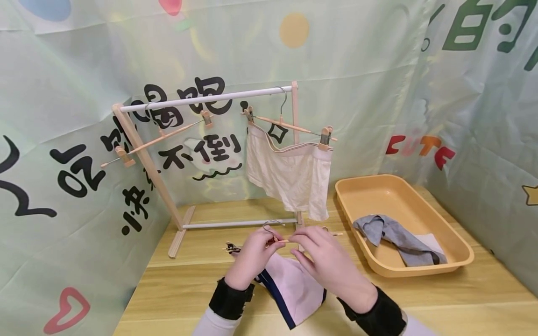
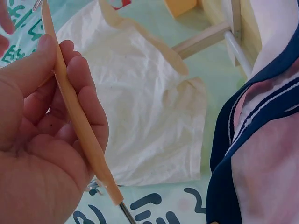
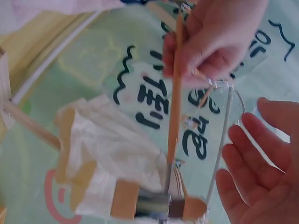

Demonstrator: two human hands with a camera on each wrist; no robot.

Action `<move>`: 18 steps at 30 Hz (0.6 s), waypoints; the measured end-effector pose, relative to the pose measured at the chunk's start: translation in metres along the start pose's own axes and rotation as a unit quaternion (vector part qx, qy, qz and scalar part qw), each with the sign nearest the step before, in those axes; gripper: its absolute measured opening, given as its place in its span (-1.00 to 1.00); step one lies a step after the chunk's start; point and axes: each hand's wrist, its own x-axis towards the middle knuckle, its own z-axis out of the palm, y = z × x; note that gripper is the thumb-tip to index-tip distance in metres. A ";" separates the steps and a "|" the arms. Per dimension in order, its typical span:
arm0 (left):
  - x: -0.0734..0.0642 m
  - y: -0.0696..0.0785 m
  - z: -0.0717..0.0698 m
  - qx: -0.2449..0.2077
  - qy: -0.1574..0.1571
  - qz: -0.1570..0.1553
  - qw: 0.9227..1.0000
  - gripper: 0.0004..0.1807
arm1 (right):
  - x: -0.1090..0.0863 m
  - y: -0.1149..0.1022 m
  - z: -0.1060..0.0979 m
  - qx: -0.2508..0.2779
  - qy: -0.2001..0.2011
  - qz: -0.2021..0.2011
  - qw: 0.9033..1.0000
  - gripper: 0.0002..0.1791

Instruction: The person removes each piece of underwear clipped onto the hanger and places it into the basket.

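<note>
My left hand (image 1: 257, 254) grips the wooden bar (image 2: 77, 116) of a clip hanger, fingers curled round it. The hanger's metal hook (image 1: 273, 225) points up above the hand. At its left end a clip (image 1: 232, 247) sits by the dark waistband of pink briefs (image 1: 290, 284) with navy trim, which hang below my hands. My right hand (image 1: 321, 256) is close to the bar, its fingers loosely bent; the right wrist view shows these fingers (image 3: 252, 158) apart from the bar. A wooden clip (image 3: 125, 199) is on the bar's other end in that view.
Behind my hands stands a rack with a white rail (image 1: 210, 98). White shorts (image 1: 290, 172) hang from a clip hanger on its right; a bare clip hanger (image 1: 161, 137) is on its left. On the right, a yellow basin (image 1: 378, 191) holds a grey cloth (image 1: 391, 235).
</note>
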 end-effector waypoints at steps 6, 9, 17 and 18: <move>-0.002 0.004 0.004 -0.007 -0.009 0.005 1.000 -0.89 | -0.007 -0.002 0.016 -0.024 -0.049 0.019 0.998 -0.63; -0.002 0.005 0.006 -0.005 -0.012 0.013 1.000 -0.88 | -0.008 0.000 0.020 -0.026 -0.053 0.025 0.998 -0.61; -0.002 0.007 0.008 -0.013 -0.026 0.018 0.999 -0.93 | -0.009 0.002 0.025 -0.029 -0.058 0.039 0.997 -0.62; -0.002 0.007 0.009 -0.015 -0.027 0.018 0.999 -0.94 | -0.009 0.002 0.026 -0.029 -0.059 0.042 0.997 -0.62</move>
